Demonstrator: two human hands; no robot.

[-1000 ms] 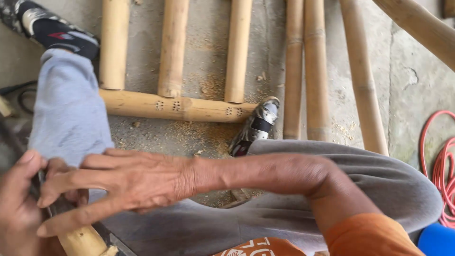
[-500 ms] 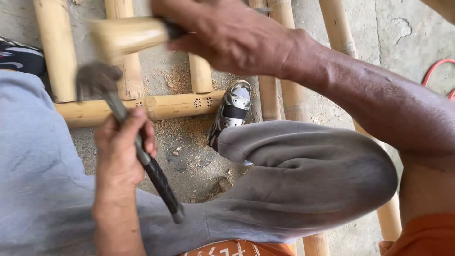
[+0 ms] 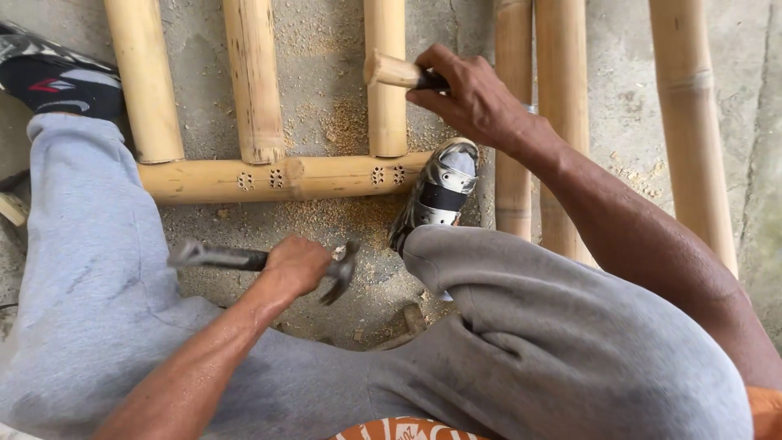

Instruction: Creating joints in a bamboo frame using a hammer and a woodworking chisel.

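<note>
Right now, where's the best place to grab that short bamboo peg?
Grab the short pale bamboo peg at its bare left end, coming from the left. The right hand already covers its right end, and the peg lies sideways across an upright bamboo pole.

the hammer (image 3: 261, 262) at centre left has a dull grey metal head and a dark matt handle. the short stick (image 3: 393, 71) at the top centre is pale, smooth bamboo with a dry cut end. the bamboo frame (image 3: 285, 175) across the upper left is yellow and smooth with a slight sheen. the floor (image 3: 619, 98) is rough grey concrete dusted with sawdust. the trousers (image 3: 554, 342) in the lower frame are soft, matt grey cloth.
</note>
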